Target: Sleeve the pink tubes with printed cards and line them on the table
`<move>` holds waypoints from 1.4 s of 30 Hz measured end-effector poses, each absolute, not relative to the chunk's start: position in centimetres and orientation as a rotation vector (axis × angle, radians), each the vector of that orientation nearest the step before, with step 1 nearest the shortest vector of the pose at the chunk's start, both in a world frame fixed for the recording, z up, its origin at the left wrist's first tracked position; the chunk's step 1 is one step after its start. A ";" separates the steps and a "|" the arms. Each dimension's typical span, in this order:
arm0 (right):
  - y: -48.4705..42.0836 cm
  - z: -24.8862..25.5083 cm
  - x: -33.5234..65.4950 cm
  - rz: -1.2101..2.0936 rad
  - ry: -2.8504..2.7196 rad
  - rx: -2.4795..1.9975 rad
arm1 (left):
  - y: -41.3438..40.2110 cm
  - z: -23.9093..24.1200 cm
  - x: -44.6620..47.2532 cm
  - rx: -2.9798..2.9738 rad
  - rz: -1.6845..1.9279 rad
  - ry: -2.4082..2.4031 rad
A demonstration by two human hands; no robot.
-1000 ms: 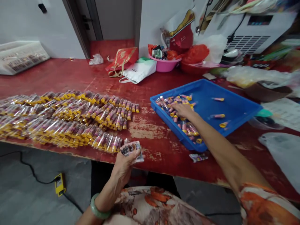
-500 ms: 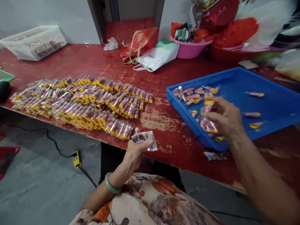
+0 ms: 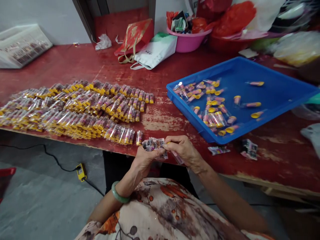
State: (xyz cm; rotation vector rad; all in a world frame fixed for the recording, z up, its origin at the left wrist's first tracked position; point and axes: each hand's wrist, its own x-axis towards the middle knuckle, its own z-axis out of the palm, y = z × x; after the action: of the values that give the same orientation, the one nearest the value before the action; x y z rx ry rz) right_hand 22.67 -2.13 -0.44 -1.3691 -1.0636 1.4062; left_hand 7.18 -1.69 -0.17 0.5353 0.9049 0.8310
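Observation:
My left hand [image 3: 146, 160] is closed on a small stack of printed cards [image 3: 153, 144], thumb on top, just above the table's front edge. Meeting it from the right, my right hand [image 3: 183, 150] pinches a small clear tube with a yellow cap [image 3: 178, 157]; its fingertips touch the right edge of the cards. Left of my hands lies a long stacked pile of yellow-capped clear tubes [image 3: 82, 113], with one single tube [image 3: 139, 137] at its near right end. Loose tubes [image 3: 215, 118] lie scattered in the blue tray [image 3: 192, 118] to the right.
Two small printed packets, one flat [image 3: 218, 150] and one crumpled [image 3: 248, 149], lie before the tray. Behind stand a white basket [image 3: 25, 46], a red bag [image 3: 138, 35], a white bag [image 3: 157, 50] and a pink basin [image 3: 190, 41]. A yellow socket [image 3: 81, 172] lies on the floor.
My right hand has come from above the blue tray to the left hand, bringing a tube with it. The left hand still holds the cards. The view has shifted to the right.

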 end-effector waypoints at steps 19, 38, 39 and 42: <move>-6.7 -0.4 24.1 1.442 -0.674 -1.386 | -1.4 0.0 9.1 0.552 0.850 0.921; -5.6 -0.8 25.8 1.286 -0.860 -1.396 | -0.4 -1.0 9.0 0.492 0.911 0.959; -6.2 -0.9 26.1 1.286 -0.826 -1.362 | -0.3 -1.0 9.0 0.477 0.934 0.957; -8.0 -1.1 26.6 1.245 -0.852 -1.209 | -0.1 -0.9 9.4 0.449 0.981 0.943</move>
State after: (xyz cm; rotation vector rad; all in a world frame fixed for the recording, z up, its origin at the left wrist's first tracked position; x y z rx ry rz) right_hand 26.56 -8.04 -1.08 -1.2091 -0.8516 1.2448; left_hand 9.35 -0.10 -0.91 0.4491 0.9432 0.9809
